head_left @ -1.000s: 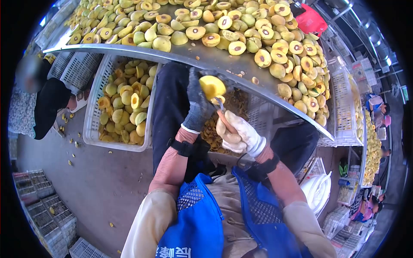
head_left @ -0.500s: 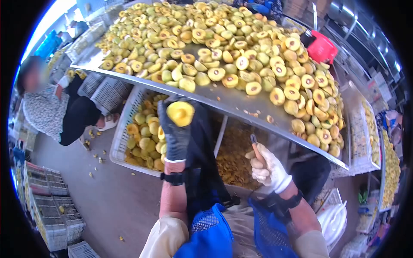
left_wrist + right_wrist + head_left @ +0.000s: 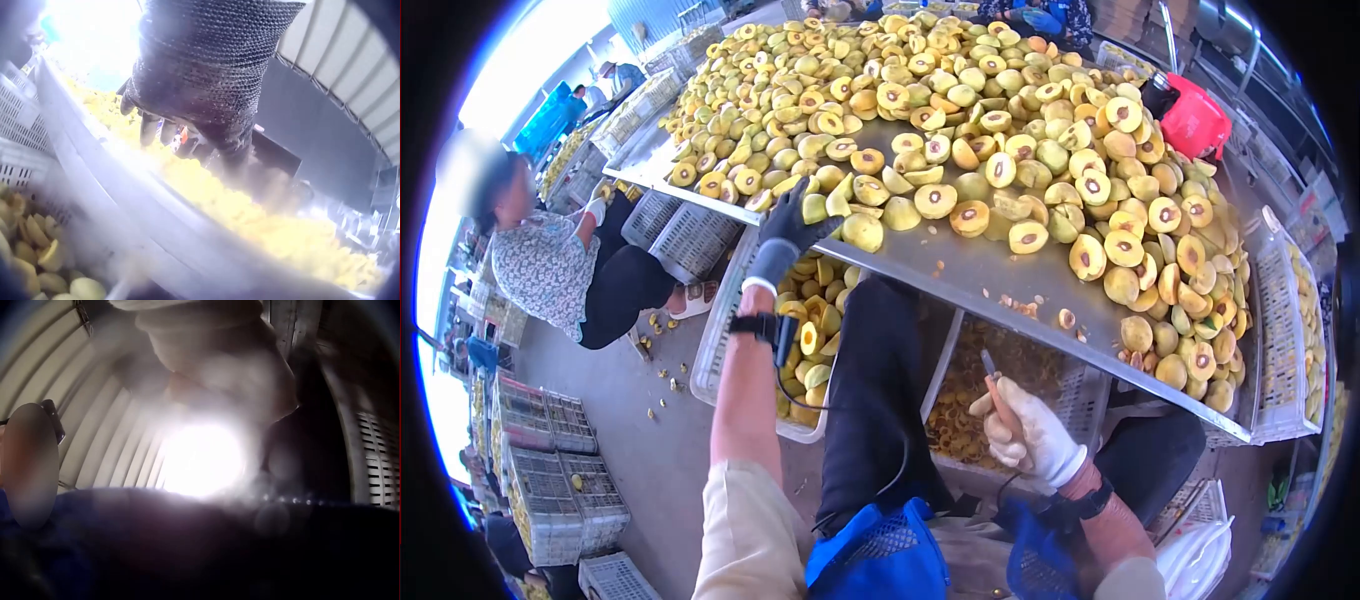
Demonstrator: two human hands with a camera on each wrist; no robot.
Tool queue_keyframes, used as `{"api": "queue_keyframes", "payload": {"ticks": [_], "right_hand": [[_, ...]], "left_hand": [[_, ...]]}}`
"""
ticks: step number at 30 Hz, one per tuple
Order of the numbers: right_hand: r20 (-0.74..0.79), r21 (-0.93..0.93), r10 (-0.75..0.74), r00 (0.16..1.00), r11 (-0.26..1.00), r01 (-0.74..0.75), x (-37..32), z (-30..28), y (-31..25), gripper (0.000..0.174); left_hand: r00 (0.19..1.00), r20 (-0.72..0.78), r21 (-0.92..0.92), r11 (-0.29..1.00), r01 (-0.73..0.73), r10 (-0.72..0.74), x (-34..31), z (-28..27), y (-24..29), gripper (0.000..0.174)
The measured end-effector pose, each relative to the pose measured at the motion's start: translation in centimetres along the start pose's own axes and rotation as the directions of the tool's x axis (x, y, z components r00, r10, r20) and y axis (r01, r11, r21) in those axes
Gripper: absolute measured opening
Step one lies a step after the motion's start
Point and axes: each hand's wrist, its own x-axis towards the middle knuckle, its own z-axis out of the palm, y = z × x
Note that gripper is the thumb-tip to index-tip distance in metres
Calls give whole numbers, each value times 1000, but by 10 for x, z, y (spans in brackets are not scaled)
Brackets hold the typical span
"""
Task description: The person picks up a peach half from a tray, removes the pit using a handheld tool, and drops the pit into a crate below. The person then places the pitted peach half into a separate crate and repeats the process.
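My left hand (image 3: 792, 225), in a dark knit glove, reaches over the near edge of the metal table (image 3: 1020, 320) at the pile of yellow peach halves. Its fingers are extended, touching a greenish peach half (image 3: 814, 208); the left wrist view shows the gloved fingers (image 3: 149, 128) spread above the blurred fruit. Over the crate of scraps, my right hand (image 3: 1035, 432), in a white glove, grips the wooden handle of a small pitting tool (image 3: 1003, 398), its metal tip pointing up. In the right wrist view, the white glove (image 3: 219, 350) is blurred by glare and the tool is hidden.
Under the table stand a white crate (image 3: 712, 345) of peach halves and a crate (image 3: 1090, 395) of brown-yellow scraps. A red container (image 3: 1197, 118) sits at the table's far right, beside a fruit-filled crate (image 3: 1285, 330). Another person (image 3: 550, 250) sits at the left.
My left hand held a cut peach half earlier; it is gone from that hand, which has moved up to the pile. My right hand drew the tool away from the fruit and still holds it.
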Motion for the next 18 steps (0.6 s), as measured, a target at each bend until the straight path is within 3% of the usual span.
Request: {"api": "queue_keyframes", "payload": {"ticks": [1,2,4,6,8,12,13,14,16,17,18], "right_hand": [[-7,-14,-3,1000,1000,3,0,-1,-1,52],[-13,-27,-6,1000,1000,5,1,-4,-2,52],[-20,38,20,1000,999,-19,6,-12,-1,50],[-28,73,39,999,997,-37,3,-15,-1,50],[28,118,56,998,991,-59,1,-20,-1,51],[73,162,109,991,980,-119,1,-25,5,51],[71,152,115,991,980,-125,2,-25,6,51],[67,140,121,990,982,-129,2,-25,7,51],[55,122,119,991,985,-125,3,-25,8,51],[48,123,119,992,985,-124,4,-24,7,51],[42,121,120,992,985,-124,5,-23,7,51]], "left_hand": [[988,155,-7,1000,11,-10,21,10,-9,113],[971,230,-85,995,-46,65,40,28,-24,118],[922,388,-16,1000,-2,8,53,14,-7,120],[920,382,-75,995,-59,83,61,36,-12,116],[935,337,103,983,-151,108,66,57,-13,107],[941,220,-237,950,-204,257,75,85,-7,95],[917,281,-324,928,-185,281,78,86,5,89],[899,287,-365,905,-217,332,76,90,19,91],[870,-25,-667,640,-382,493,68,123,50,95],[883,99,-688,672,-273,459,56,108,79,104],[876,61,-628,700,-339,479,51,121,90,109]]}}
